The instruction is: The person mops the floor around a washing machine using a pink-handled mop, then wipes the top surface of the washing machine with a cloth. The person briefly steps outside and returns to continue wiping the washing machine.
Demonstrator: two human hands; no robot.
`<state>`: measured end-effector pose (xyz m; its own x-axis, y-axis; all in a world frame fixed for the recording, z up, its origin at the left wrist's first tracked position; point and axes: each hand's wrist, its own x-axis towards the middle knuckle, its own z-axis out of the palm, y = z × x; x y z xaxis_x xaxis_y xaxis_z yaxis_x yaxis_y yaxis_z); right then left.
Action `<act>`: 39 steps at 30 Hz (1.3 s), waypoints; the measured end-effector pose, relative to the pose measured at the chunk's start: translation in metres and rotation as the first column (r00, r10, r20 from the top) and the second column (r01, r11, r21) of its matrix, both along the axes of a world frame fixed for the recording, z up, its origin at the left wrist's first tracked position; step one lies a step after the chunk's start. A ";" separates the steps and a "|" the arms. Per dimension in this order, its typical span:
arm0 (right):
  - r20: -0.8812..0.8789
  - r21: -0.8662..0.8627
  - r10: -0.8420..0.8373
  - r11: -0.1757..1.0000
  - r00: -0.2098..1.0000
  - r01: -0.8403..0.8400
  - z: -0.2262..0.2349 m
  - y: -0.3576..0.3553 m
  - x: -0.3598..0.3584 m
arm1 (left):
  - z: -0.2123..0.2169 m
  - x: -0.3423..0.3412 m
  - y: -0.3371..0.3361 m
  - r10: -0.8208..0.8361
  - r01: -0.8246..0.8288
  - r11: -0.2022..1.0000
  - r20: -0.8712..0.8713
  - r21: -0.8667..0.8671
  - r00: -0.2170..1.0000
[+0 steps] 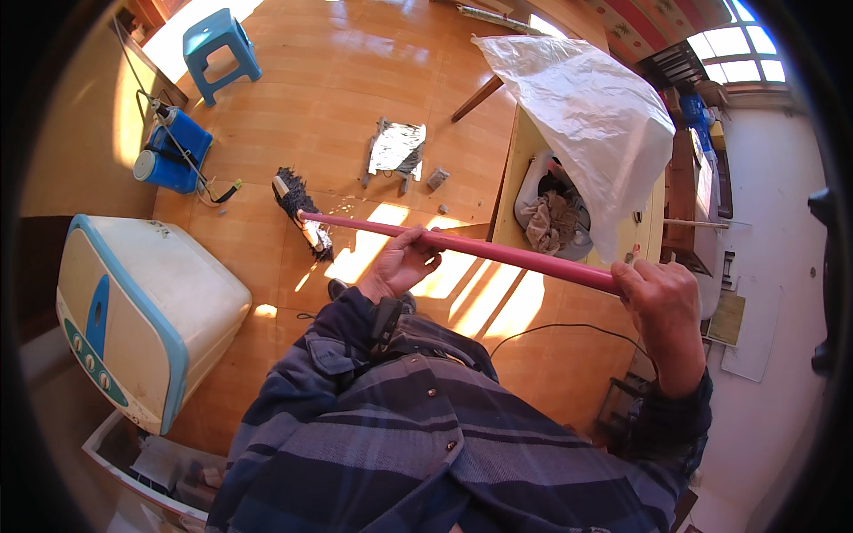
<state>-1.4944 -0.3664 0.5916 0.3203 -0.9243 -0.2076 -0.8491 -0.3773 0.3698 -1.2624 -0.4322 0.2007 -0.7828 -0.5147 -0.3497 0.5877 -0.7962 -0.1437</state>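
A broom with a pinkish-red handle [498, 252] slants across in front of me, its dark bristled head [304, 218] resting on the wooden-patterned floor at the left. My left hand [402, 262] is closed around the handle, nearer the head. Higher up, at the handle's end, my right hand [660, 306] wraps round it with the thumb on top. Small pale crumbs [339, 210] are scattered on the floor just right of the bristles. A little farther off lies a small grey block [437, 178], beside a low stand with a pale, worn top [397, 147].
At the left stand a cream-and-blue washing machine [169, 302], a blue tank with a hose [176, 153] and a blue plastic stool [216, 49]. To the right, a white tub [530, 191] holds cloths, partly under a white plastic sheet [591, 115]. A dark cable [569, 326] crosses the floor.
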 end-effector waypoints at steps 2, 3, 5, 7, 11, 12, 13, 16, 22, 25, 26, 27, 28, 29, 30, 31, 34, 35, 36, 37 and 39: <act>0.057 0.019 -0.103 0.995 0.993 0.102 0.003 0.000 -0.012 | 0.005 -0.007 -0.009 -0.073 0.076 0.993 0.045 -0.086 0.996; 0.078 0.025 -0.139 0.990 0.987 0.137 0.003 0.000 -0.019 | 0.003 -0.009 -0.015 -0.122 0.132 0.981 0.073 -0.145 0.990; 0.229 0.104 -0.239 0.970 0.944 0.220 -0.023 -0.013 -0.035 | -0.008 -0.006 -0.028 -0.225 0.276 0.940 0.243 -0.198 0.943; 0.290 0.190 -0.289 0.952 0.912 0.242 -0.063 -0.037 -0.057 | -0.026 0.013 -0.039 -0.268 0.387 0.887 0.403 -0.253 0.875; 0.302 0.245 -0.209 0.960 0.930 0.136 -0.170 -0.098 -0.105 | -0.067 0.082 -0.032 -0.099 0.308 0.932 0.682 -0.192 0.725; 0.308 0.233 -0.191 0.965 0.932 0.121 -0.187 -0.110 -0.118 | -0.077 0.107 -0.024 -0.082 0.309 0.938 0.761 -0.160 0.643; 0.313 0.225 -0.179 0.968 0.933 0.111 -0.199 -0.117 -0.128 | -0.084 0.133 -0.009 -0.007 0.241 0.957 0.818 -0.161 0.575; 0.344 0.039 -0.042 0.999 0.938 0.030 -0.198 -0.133 -0.153 | -0.102 0.210 0.044 0.042 0.046 0.997 0.920 -0.065 0.390; 0.615 -0.093 0.157 0.988 0.773 -0.127 -0.194 -0.082 -0.125 | -0.120 0.283 0.256 0.005 -0.415 0.908 0.991 0.050 0.131; 0.648 0.067 -0.051 0.998 0.760 0.010 -0.217 -0.039 -0.126 | -0.131 0.258 0.357 -0.185 -0.506 0.837 0.978 0.209 0.098; 0.599 0.050 -0.089 0.996 0.796 0.073 -0.225 -0.030 -0.132 | -0.133 0.244 0.384 -0.282 -0.482 0.820 0.951 0.308 0.129; 0.561 0.032 -0.131 0.990 0.818 0.136 -0.235 -0.023 -0.137 | -0.133 0.229 0.410 -0.219 -0.475 0.840 0.965 0.262 0.144; 0.581 0.005 -0.133 0.987 0.803 0.159 -0.245 -0.018 -0.142 | -0.137 0.206 0.428 -0.229 -0.489 0.829 0.962 0.273 0.149; 0.599 0.004 -0.173 0.977 0.781 0.213 -0.254 -0.015 -0.146 | -0.138 0.191 0.440 -0.247 -0.461 0.836 0.954 0.298 0.168; 0.554 -0.002 -0.211 0.967 0.806 0.255 -0.264 -0.015 -0.150 | -0.136 0.175 0.450 -0.267 -0.424 0.845 0.944 0.325 0.192; 0.580 0.002 -0.222 0.963 0.783 0.271 -0.276 -0.017 -0.152 | -0.134 0.163 0.455 -0.249 -0.387 0.860 0.936 0.331 0.248; 0.596 -0.027 -0.248 0.945 0.764 0.327 -0.305 -0.028 -0.155 | -0.129 0.139 0.435 -0.192 -0.320 0.900 0.929 0.296 0.318; 0.574 -0.022 -0.236 0.953 0.784 0.303 -0.311 -0.030 -0.157 | -0.125 0.136 0.422 -0.182 -0.349 0.896 0.944 0.275 0.277; 0.549 -0.018 -0.224 0.960 0.805 0.279 -0.315 -0.033 -0.161 | -0.119 0.136 0.409 -0.174 -0.375 0.891 0.956 0.255 0.237; 0.526 -0.027 -0.205 0.966 0.825 0.257 -0.318 -0.035 -0.165 | -0.112 0.141 0.396 -0.172 -0.344 0.910 0.965 0.233 0.199; 0.529 -0.017 -0.200 0.969 0.824 0.246 -0.321 -0.038 -0.175 | -0.098 0.159 0.367 -0.174 -0.271 0.941 0.978 0.200 0.117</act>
<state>-1.6693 -0.4041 0.2703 0.1426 -0.9897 0.0093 -0.9813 -0.1426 -0.1295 -1.1038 -0.0655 0.1029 0.3820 -0.2475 -0.8904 0.4223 -0.8103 0.4064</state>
